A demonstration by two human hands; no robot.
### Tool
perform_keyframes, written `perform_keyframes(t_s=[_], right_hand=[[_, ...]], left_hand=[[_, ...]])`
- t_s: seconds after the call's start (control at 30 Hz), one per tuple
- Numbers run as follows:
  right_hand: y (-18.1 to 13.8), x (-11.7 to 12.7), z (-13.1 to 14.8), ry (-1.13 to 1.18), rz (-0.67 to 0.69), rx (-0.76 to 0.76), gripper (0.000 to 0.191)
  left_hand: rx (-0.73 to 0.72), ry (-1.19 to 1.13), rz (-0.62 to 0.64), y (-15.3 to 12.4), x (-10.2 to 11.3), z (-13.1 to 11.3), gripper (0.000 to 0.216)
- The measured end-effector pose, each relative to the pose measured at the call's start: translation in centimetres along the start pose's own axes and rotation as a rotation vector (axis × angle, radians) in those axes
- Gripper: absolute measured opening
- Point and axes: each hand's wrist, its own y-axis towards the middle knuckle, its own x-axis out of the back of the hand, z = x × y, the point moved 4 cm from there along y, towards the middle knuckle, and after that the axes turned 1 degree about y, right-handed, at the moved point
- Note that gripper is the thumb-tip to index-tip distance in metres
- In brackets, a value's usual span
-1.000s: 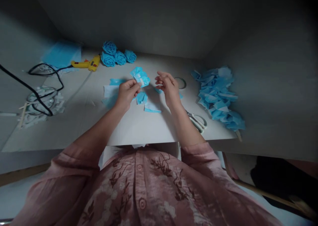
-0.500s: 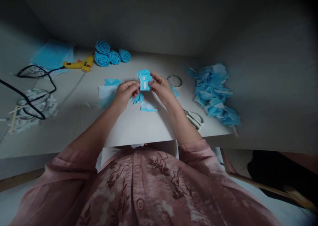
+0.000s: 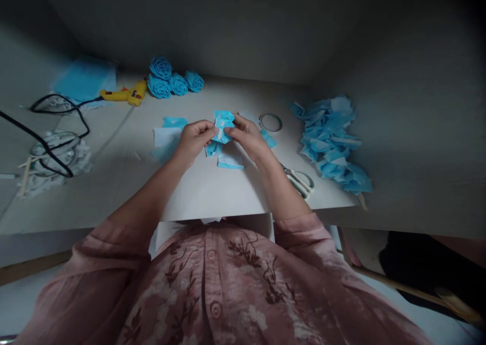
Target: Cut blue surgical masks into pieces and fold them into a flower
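Note:
Between my hands, above the middle of the table, is a small blue piece of thin fabric (image 3: 224, 121) with white strips that look like tape on it. My left hand (image 3: 194, 141) pinches its left edge between thumb and forefinger. With thumb on the front and fingers behind, my right hand (image 3: 248, 136) grips its right side. Just below lie a white piece with a blue border (image 3: 231, 161) and a crumpled blue scrap (image 3: 214, 149). Left of my left hand lie more blue and white pieces (image 3: 167, 136), partly overlapping.
Several blue fabric roses (image 3: 178, 84) sit at the back, beside a yellow glue gun (image 3: 131, 93) with a black cord. Blue sheets (image 3: 85, 79) and white scraps (image 3: 81, 163) lie left. On the right are a tape roll (image 3: 271, 122), scissors (image 3: 299, 181) and a blue fabric heap (image 3: 334, 142).
My left hand has moved right, its thumb now on the blue piece. The piece has tilted and its lower edge has folded to a point. My right thumb presses further in on it.

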Motion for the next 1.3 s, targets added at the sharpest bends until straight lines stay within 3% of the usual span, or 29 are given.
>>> perform_keyframes(t_s=[0.2,0.3,0.47,0.63,0.93,1.3], right_hand=[[0.4,0.1,-0.7,-0.03,0.003,0.022,0.035],[0.5,0.4,-0.8,-0.068,-0.064,0.076,0.031],[1.0,1.0,-1.6,-0.191,-0.185,0.192,0.052],[1.1,1.0,-2.1,-0.31,-0.218,0.248,0.067],[0.8,0.1,-2.3,-0.332,-0.183,0.265,0.072],[0.0,-0.6,-1.2,-0.342,-0.203,0.156,0.06]], left_hand=[[0.009,-0.065,0.021,0.2,-0.1,0.3,0.009],[-0.001,-0.142,-0.015,0.3,0.1,0.1,0.012],[-0.301,0.127,-0.246,-0.4,0.7,-1.5,0.016],[-0.469,0.34,-0.2,-1.0,-0.1,-1.7,0.014],[-0.381,0.391,-0.212,-0.7,0.0,-1.5,0.016],[-0.228,0.297,-0.198,-0.6,-0.1,-1.2,0.009]])
